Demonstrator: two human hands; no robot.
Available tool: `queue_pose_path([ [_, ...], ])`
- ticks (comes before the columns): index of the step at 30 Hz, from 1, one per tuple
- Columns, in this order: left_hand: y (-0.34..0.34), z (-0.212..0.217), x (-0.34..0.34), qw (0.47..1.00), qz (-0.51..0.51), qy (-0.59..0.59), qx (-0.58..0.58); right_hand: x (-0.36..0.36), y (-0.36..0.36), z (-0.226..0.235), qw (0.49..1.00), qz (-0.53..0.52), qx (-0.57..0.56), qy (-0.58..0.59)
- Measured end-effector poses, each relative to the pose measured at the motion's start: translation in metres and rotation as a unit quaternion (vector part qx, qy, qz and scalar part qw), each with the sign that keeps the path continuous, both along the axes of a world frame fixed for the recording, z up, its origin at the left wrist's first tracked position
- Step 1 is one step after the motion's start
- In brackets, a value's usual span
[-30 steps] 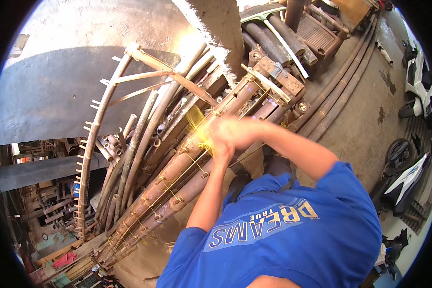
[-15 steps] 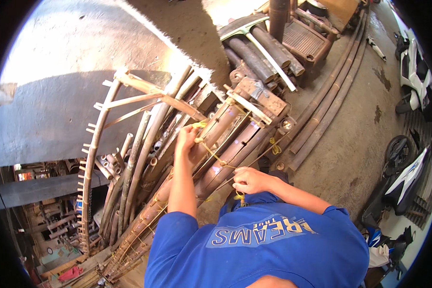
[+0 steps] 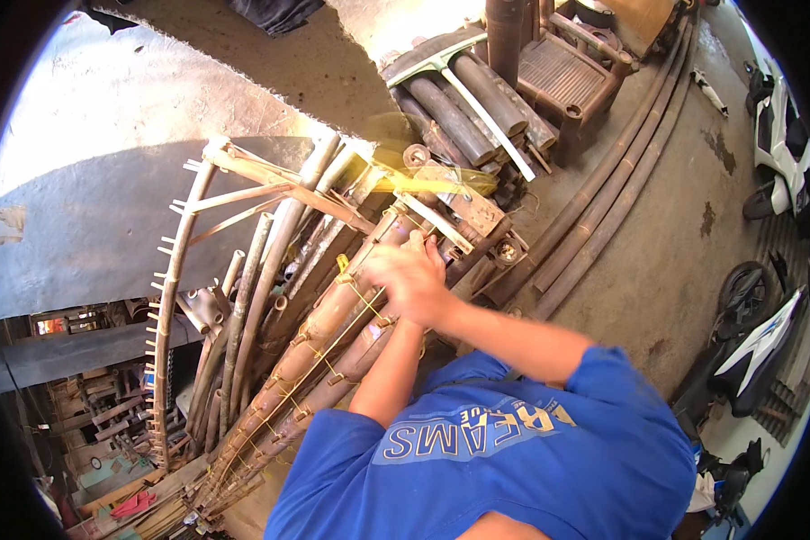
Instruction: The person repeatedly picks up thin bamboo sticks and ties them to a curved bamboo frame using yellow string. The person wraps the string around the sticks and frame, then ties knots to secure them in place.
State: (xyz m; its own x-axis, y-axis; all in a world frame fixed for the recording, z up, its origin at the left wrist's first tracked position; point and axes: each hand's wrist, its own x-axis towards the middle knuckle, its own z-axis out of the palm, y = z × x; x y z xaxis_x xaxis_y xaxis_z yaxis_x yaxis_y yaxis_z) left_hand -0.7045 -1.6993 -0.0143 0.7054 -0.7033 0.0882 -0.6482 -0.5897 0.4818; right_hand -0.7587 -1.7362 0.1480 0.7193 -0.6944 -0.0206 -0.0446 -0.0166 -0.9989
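Two thick brown bamboo poles (image 3: 319,328) lie side by side in front of me, laced together along their length with thin yellow cord (image 3: 366,304). Near their far end my hands overlap. My right hand (image 3: 389,273) is smeared by motion and crosses over the left wrist, so its grip does not show. Just beyond it, my left hand (image 3: 430,255) has its bent fingers close together over the poles; whatever they hold is hidden. A yellow blur, apparently loose cord (image 3: 436,186), sweeps above the wooden crosspiece (image 3: 434,222) at the pole ends.
A curved bamboo frame with pegs (image 3: 162,333) and upright poles (image 3: 254,297) stand at left. Cut bamboo tubes (image 3: 450,117) and a bamboo chair (image 3: 562,76) are at the back. Long poles (image 3: 603,198) lie on the floor at right, near parked motorbikes (image 3: 756,351).
My hands were apart, with a strand of cord stretched between them. The right has swung up and left across the left, which has shifted right. Yellow cord now blurs over the crosspiece.
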Motion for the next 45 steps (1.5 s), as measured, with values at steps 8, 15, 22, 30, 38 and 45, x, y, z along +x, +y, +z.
queue_pose_path([
  [8, -0.015, 0.059, 0.006, 0.988, -0.045, 0.134, -0.063, 0.083, -0.141, -0.054, 0.879, 0.352, -0.264, 0.182],
  [15, -0.024, 0.055, 0.002, 0.99, -0.033, 0.101, -0.097, -0.118, -0.071, -0.1, 0.826, 0.417, -0.349, 0.148],
  [22, -0.1, 0.103, 0.113, 0.877, 0.0, 0.341, -0.338, -0.121, -0.023, -0.105, 0.881, 0.263, -0.368, 0.141],
  [30, -0.035, 0.035, 0.199, 0.988, -0.146, 0.04, -0.014, -0.111, 0.07, -0.082, 0.845, 0.154, -0.432, 0.275],
  [38, 0.269, 0.139, 0.212, 0.99, 0.0, 0.029, 0.141, -0.012, 0.278, -0.144, 0.869, 0.306, 0.384, 0.054],
  [45, 0.329, 0.039, 0.151, 0.997, -0.045, 0.059, 0.009, 0.096, 0.318, -0.119, 0.914, -0.181, 0.311, -0.187],
])
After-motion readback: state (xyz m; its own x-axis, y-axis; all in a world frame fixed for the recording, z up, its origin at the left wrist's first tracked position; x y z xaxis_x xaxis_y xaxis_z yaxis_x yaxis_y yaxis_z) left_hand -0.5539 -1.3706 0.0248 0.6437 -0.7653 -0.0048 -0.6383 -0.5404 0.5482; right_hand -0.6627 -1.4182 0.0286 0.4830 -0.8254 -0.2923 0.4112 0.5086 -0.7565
